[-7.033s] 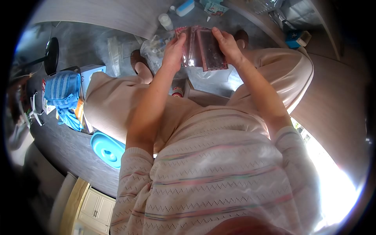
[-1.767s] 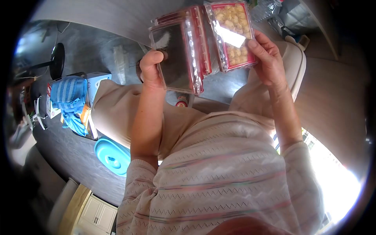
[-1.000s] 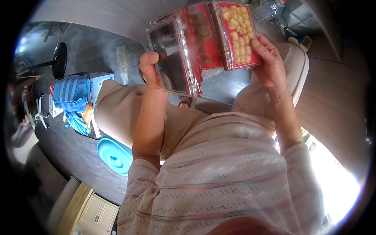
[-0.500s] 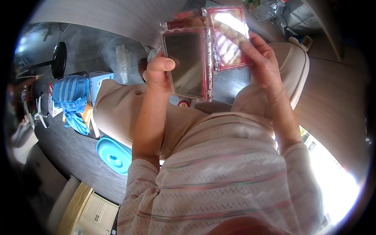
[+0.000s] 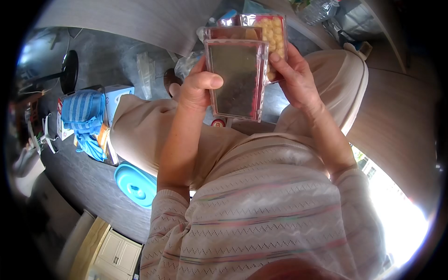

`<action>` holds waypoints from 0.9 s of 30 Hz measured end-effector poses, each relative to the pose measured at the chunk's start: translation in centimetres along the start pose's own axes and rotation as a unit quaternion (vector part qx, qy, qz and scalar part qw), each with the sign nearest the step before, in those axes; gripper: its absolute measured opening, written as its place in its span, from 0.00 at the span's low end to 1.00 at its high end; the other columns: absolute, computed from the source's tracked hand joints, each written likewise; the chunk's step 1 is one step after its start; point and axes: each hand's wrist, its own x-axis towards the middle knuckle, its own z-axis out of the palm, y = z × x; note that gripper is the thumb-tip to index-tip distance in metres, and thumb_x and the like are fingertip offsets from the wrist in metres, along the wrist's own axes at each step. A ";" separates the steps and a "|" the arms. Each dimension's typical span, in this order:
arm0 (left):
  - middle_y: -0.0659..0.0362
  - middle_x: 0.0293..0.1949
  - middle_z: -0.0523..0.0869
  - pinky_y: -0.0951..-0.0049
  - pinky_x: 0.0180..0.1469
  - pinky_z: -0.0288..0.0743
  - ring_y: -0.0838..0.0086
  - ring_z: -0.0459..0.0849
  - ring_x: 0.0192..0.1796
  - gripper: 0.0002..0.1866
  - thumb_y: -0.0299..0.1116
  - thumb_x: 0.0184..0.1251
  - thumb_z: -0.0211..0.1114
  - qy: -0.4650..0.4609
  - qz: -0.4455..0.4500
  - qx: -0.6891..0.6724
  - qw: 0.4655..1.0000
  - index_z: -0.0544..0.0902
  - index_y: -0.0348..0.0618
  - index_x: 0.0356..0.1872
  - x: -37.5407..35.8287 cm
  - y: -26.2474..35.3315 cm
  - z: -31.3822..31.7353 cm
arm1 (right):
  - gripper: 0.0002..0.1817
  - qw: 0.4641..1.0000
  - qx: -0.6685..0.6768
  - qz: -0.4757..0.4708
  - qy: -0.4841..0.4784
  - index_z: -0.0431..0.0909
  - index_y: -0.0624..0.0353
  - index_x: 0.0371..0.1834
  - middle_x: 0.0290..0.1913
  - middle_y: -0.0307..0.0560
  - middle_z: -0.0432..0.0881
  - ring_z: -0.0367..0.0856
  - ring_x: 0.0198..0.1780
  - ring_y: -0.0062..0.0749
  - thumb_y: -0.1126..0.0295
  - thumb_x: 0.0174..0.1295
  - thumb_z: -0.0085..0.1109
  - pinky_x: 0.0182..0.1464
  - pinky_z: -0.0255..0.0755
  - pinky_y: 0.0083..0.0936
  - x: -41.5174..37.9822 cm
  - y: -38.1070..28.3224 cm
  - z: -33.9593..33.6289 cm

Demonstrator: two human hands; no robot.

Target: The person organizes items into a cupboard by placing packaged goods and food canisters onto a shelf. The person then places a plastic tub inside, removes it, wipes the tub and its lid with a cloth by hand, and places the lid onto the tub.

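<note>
Several flat clear-edged cases are fanned out between my two hands. My left hand (image 5: 199,87) is closed on the front case (image 5: 235,79), its thumb across the dark, shiny face and its other fingers hidden behind. A second case with a reddish-brown face (image 5: 233,32) shows just above and behind that one. With thumb and fingers, my right hand (image 5: 296,77) grips the case with rows of round, pale yellow pieces (image 5: 273,36), which has a red edge and sits partly behind the front case.
Blue striped cloth (image 5: 84,109) lies on boxes at the left, with a turquoise basin (image 5: 135,184) on the floor below. A dark round stand (image 5: 70,72) is at the upper left. Clear plastic bottles (image 5: 317,11) lie at the upper right, beside a wooden panel (image 5: 392,116).
My right hand and its case have moved left, so that case is now more behind the others. The front case has shifted slightly right, and the glare on the right-hand case is gone, showing its pale pieces.
</note>
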 end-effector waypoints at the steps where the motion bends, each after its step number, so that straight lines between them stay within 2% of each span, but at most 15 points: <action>1: 0.48 0.49 0.76 0.66 0.51 0.73 0.62 0.78 0.49 0.38 0.31 0.36 0.62 0.004 0.008 0.001 1.000 0.65 0.30 0.56 0.1 0.1 0.1 | 0.20 1.000 -0.002 0.001 0.005 0.67 0.60 0.55 0.46 0.39 0.77 0.75 0.45 0.19 0.68 0.60 0.56 0.48 0.71 0.21 0.0 0.0 -0.1; 5: 0.47 0.47 0.78 0.63 0.48 0.76 0.61 0.80 0.46 0.34 0.31 0.39 0.62 0.025 0.025 0.005 0.999 0.67 0.30 0.54 0.3 0.5 -0.7 | 0.21 0.997 -0.026 -0.062 0.048 0.67 0.62 0.54 0.46 0.41 0.77 0.75 0.45 0.20 0.68 0.59 0.58 0.49 0.71 0.20 0.2 -0.1 0.1; 9: 0.50 0.49 0.75 0.68 0.50 0.74 0.66 0.77 0.49 0.35 0.30 0.39 0.60 0.048 0.038 0.019 0.998 0.64 0.31 0.56 0.0 1.1 -0.7 | 0.22 0.997 -0.017 -0.061 0.045 0.65 0.61 0.56 0.47 0.42 0.76 0.75 0.47 0.21 0.71 0.59 0.57 0.50 0.70 0.20 0.1 -0.7 -0.4; 14: 0.50 0.50 0.75 0.67 0.51 0.74 0.65 0.77 0.50 0.35 0.30 0.39 0.61 0.041 0.054 -0.018 0.998 0.65 0.32 0.57 0.3 1.5 -0.6 | 0.26 0.995 -0.039 -0.075 0.053 0.64 0.63 0.58 0.48 0.43 0.76 0.74 0.48 0.21 0.69 0.57 0.59 0.52 0.69 0.20 -0.2 -1.3 -0.2; 27: 0.51 0.50 0.76 0.67 0.51 0.74 0.64 0.78 0.49 0.35 0.28 0.37 0.62 0.037 0.056 -0.037 0.997 0.66 0.34 0.56 0.4 1.4 -0.6 | 0.28 0.994 -0.038 -0.089 0.059 0.62 0.62 0.60 0.49 0.43 0.75 0.74 0.49 0.22 0.70 0.57 0.59 0.51 0.70 0.21 -0.7 -1.6 0.4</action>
